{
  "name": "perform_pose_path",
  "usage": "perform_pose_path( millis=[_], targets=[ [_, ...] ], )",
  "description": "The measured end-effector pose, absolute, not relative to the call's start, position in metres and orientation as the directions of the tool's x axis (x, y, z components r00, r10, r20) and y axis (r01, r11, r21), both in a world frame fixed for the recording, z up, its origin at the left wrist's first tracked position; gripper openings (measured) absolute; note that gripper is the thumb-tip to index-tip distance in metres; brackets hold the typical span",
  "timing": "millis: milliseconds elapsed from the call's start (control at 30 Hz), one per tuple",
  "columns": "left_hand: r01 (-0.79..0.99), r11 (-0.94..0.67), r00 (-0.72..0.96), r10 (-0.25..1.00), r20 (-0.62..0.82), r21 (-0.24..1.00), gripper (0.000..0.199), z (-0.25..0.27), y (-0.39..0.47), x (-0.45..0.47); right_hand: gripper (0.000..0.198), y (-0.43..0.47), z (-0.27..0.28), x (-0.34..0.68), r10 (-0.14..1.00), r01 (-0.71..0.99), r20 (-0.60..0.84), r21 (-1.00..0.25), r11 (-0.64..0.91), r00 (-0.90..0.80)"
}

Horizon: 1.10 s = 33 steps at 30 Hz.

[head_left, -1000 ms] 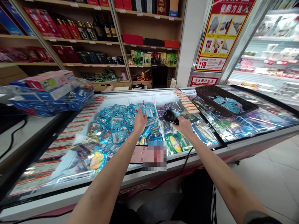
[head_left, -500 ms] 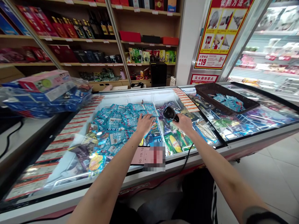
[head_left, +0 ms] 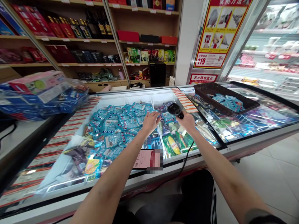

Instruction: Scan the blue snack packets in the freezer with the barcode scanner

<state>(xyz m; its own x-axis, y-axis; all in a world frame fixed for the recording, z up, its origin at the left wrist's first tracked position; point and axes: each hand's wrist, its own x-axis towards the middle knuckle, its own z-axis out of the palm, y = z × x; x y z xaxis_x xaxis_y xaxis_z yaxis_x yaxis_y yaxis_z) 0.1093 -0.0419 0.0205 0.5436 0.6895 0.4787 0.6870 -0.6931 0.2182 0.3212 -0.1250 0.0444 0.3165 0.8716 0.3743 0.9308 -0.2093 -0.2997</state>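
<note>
My right hand (head_left: 188, 122) is wrapped around the handle of a black handheld barcode scanner (head_left: 174, 109), its head tilted toward the left. From the scanner a black cord (head_left: 187, 157) runs down over the freezer's front. My left hand (head_left: 151, 121) hovers near the white wire divider, fingers stretched toward the right and apparently holding nothing. Just beyond its fingertips lies a single blue packet (head_left: 168, 117), below the scanner head. A large spread of similar blue packets (head_left: 114, 124) covers the area to the left of that hand.
A phone (head_left: 146, 159) with a timer lies at the chest freezer's front edge (head_left: 198, 152). Plastic-wrapped boxes (head_left: 44, 93) are stacked at left. A brown basket (head_left: 201, 93) holding blue packets stands at right. Stocked shelves (head_left: 93, 40) rise behind.
My left hand has moved right from the blue pile to the divider. One blue packet now lies beneath the scanner on the right side. The scanner has shifted slightly right.
</note>
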Motion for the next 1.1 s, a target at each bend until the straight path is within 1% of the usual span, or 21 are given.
perform_pose_path(
  millis=[133,167,233,300,367,433,500,567,600,667,733,800,900,967,1100],
  targets=[
    [0.685,-0.662,0.526,0.739,0.421,0.304,0.051,0.023,-0.036,0.136,0.038,-0.123,0.044,0.325,0.869,0.932,0.381,-0.297,-0.207,0.314],
    [0.712,-0.625,0.49,0.769,0.41,0.32,0.056,0.023,-0.035,0.143,0.038,-0.123,0.044,0.326,0.87,0.933,0.379,-0.296,-0.207,0.314],
    [0.785,-0.513,0.366,0.836,0.408,0.346,0.062,0.021,-0.037,0.154,0.039,-0.123,0.043,0.327,0.871,0.933,0.378,-0.295,-0.207,0.313],
    [0.84,-0.41,0.253,0.876,0.411,0.355,0.062,0.018,-0.04,0.162,0.04,-0.123,0.042,0.329,0.87,0.934,0.385,-0.295,-0.202,0.309],
    [0.869,-0.347,0.197,0.896,0.397,0.352,0.061,0.013,-0.043,0.166,0.04,-0.124,0.041,0.331,0.868,0.935,0.389,-0.294,-0.199,0.307],
    [0.876,-0.327,0.189,0.909,0.371,0.356,0.062,0.007,-0.044,0.166,0.039,-0.125,0.039,0.333,0.868,0.935,0.388,-0.293,-0.201,0.308],
    [0.861,-0.339,0.208,0.915,0.346,0.379,0.06,0.003,-0.042,0.162,0.038,-0.126,0.037,0.334,0.864,0.934,0.394,-0.294,-0.204,0.313],
    [0.824,-0.367,0.24,0.916,0.32,0.432,0.051,0.002,-0.038,0.154,0.037,-0.126,0.035,0.335,0.859,0.934,0.406,-0.294,-0.2,0.312],
    [0.792,-0.375,0.251,0.919,0.304,0.481,0.047,0.003,-0.035,0.15,0.036,-0.127,0.035,0.335,0.859,0.936,0.409,-0.294,-0.194,0.307],
    [0.671,-0.365,0.234,0.93,0.283,0.646,0.044,0.007,-0.028,0.139,0.034,-0.128,0.036,0.333,0.866,0.94,0.408,-0.292,-0.178,0.291],
    [0.489,-0.326,0.167,0.945,0.28,0.809,0.043,0.013,-0.022,0.126,0.033,-0.13,0.037,0.33,0.88,0.947,0.397,-0.282,-0.153,0.261],
    [0.437,-0.324,0.158,0.946,0.283,0.839,0.041,0.018,-0.017,0.112,0.032,-0.132,0.039,0.325,0.898,0.959,0.384,-0.257,-0.121,0.216],
    [0.385,-0.322,0.171,0.946,0.276,0.865,0.044,0.021,-0.016,0.092,0.031,-0.135,0.039,0.315,0.921,0.979,0.369,-0.198,-0.056,0.127],
    [0.334,-0.316,0.216,0.943,0.254,0.888,0.048,0.018,-0.018,0.082,0.031,-0.137,0.038,0.307,0.926,0.988,0.374,-0.151,0.002,0.055],
    [0.307,-0.326,0.267,0.931,0.248,0.894,0.049,0.01,-0.022,0.072,0.035,-0.141,0.031,0.295,0.929,0.992,0.358,-0.046,0.115,-0.091]
  ],
)
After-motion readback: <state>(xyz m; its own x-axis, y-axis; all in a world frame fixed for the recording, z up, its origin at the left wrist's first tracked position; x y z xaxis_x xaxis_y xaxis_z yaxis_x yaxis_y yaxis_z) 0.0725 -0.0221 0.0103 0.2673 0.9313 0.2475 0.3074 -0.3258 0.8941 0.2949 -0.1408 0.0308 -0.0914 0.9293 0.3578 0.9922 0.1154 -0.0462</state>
